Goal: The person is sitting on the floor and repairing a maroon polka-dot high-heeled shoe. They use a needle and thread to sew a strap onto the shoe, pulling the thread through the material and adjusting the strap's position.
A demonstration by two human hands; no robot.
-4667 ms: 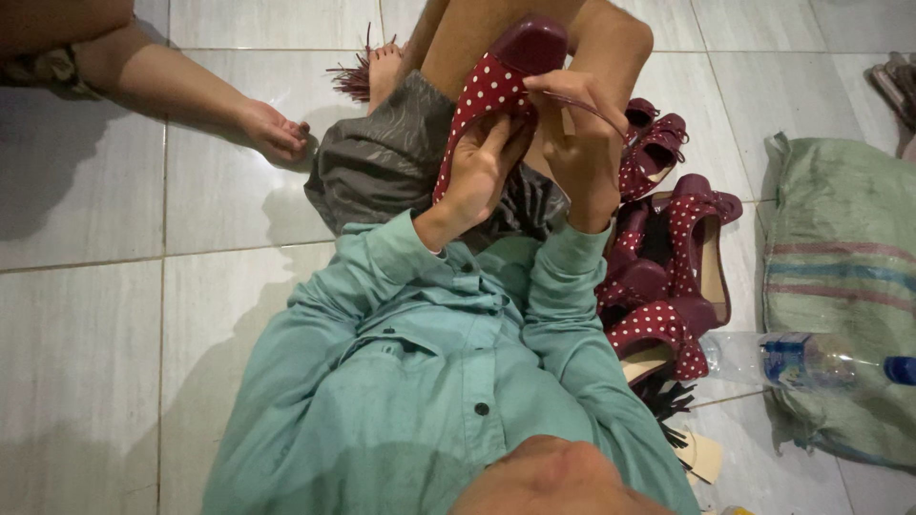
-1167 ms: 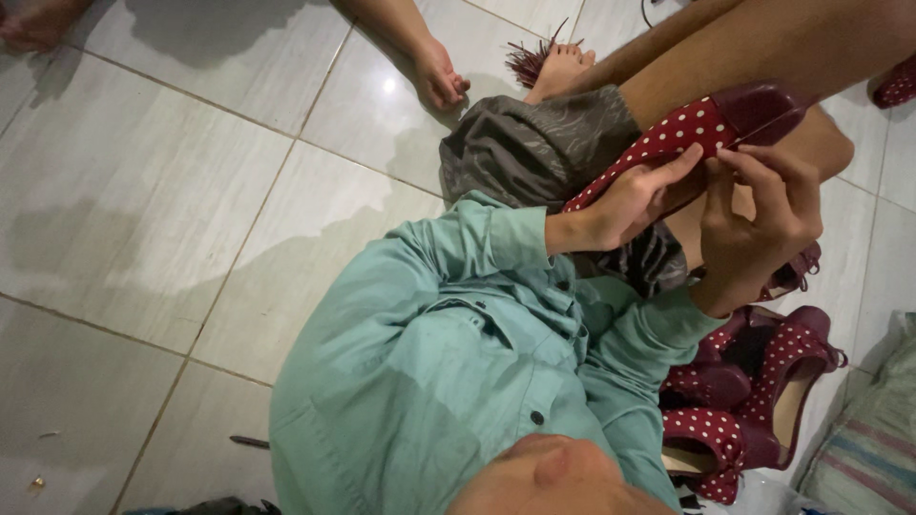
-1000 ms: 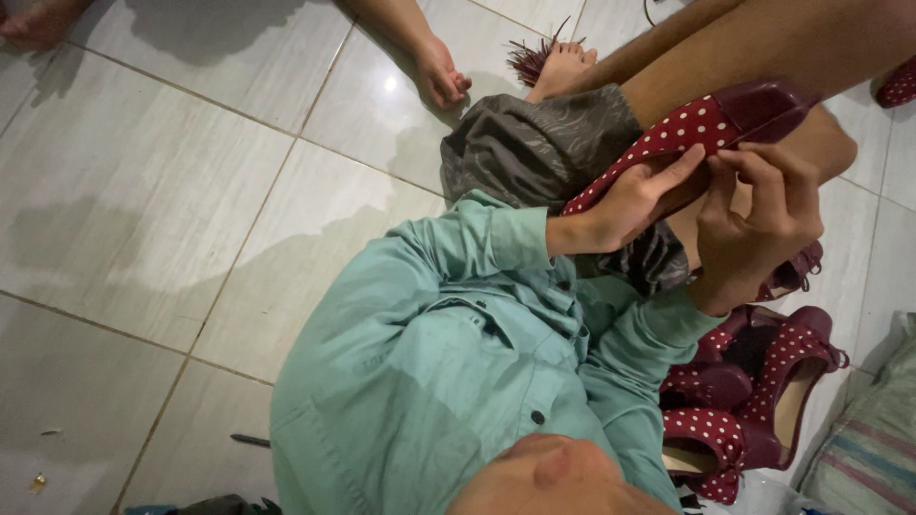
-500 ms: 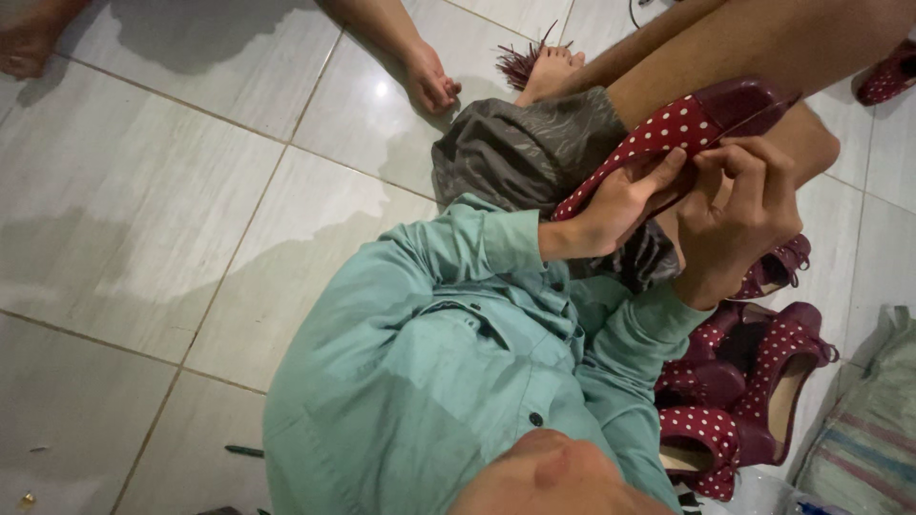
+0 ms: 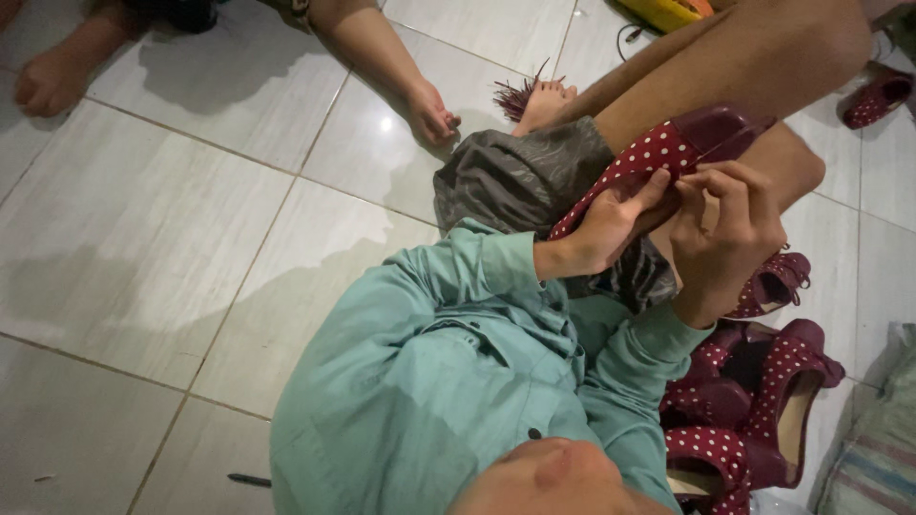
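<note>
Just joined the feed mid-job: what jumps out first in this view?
The red shoe with white polka dots stands out, resting on the person's bare knee at upper right, with the left hand gripping it from below and the right hand pinching at its edge. A pile of matching red dotted shoes lies on the white tiled floor at lower right. Another person's hand rests on the tiles at top centre.

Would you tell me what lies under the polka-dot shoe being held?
The red polka-dot shoe rests over grey shorts and a bare thigh. Both hands cover its lower edge.
</note>
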